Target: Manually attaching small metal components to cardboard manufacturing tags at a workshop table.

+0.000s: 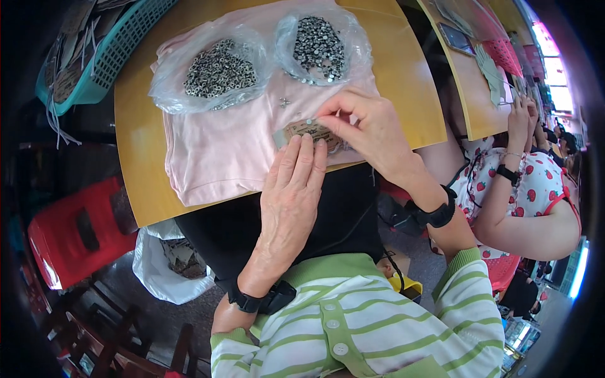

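Note:
My left hand [292,192] lies with fingers stretched out, their tips pressing on a small brown printed card [301,128] on the pink cloth [217,148]. At the card's far edge, the thumb and forefinger of my right hand [372,129] are pinched together. A small shiny round piece [309,121] shows beside those fingertips; whether they grip it or something else is too small to tell. Beyond my hands, some loose small metal bits [285,101] rest on the cloth. My left fingers hide part of the card.
Two clear plastic bags hold small metal rings [220,72] and dark shiny studs [318,47] at the table's far side. A teal basket [129,47] stands far left, a red stool [75,230] left. On the right, another person [523,208] sits at a neighbouring table [469,94].

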Available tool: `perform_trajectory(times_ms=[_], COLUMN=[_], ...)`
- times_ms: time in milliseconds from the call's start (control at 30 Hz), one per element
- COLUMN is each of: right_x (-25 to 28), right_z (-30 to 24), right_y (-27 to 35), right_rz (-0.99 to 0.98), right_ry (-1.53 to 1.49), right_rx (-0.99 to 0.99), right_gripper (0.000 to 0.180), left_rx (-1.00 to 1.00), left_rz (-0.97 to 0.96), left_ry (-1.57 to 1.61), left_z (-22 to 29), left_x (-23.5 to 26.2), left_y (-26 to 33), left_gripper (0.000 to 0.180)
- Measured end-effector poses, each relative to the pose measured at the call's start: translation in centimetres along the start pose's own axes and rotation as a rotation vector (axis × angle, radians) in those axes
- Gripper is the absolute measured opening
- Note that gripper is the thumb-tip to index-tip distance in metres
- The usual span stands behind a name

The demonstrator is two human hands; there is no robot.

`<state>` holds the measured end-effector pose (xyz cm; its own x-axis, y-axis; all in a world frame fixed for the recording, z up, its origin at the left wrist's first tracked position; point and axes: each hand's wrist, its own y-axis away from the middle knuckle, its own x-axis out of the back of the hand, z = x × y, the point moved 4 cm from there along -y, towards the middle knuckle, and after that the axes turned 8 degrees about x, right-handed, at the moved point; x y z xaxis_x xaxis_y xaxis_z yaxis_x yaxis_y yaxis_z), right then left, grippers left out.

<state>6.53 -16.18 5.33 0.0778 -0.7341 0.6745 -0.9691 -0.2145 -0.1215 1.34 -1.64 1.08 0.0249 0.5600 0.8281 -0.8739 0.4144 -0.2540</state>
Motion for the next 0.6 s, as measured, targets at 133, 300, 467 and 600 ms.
perform_trajectory(times_ms=[133,300,467,600], right_x=[-2.1,-2.6,-2.8,-2.9], right_z=[-0.3,0.2,-0.1,-0.1], right_y=[-0.6,-1.3,-1.7,-1.9], right_rz=[-0.062,-0.091,-0.103,-0.107], right_ry=[-0.202,-0.209,-0.189,-0.174], right_rx=[0.065,0.074,0.072,0.063], right_gripper=[0.009,0.009,0.009,0.008], left_rx=[-0.018,-0.024,-0.009,-0.001], left_rz=[-0.008,-0.006,0.014,0.019], left_ry=[0.009,0.043,0.053,0.08], left_z=[0.1,0.0,-0.1,-0.2], left_x=[0.2,0.0,0.1,0.2], left_y=[0.0,0.1,0.2,0.0], left_gripper=[0.052,0.054,0.055,0.056])
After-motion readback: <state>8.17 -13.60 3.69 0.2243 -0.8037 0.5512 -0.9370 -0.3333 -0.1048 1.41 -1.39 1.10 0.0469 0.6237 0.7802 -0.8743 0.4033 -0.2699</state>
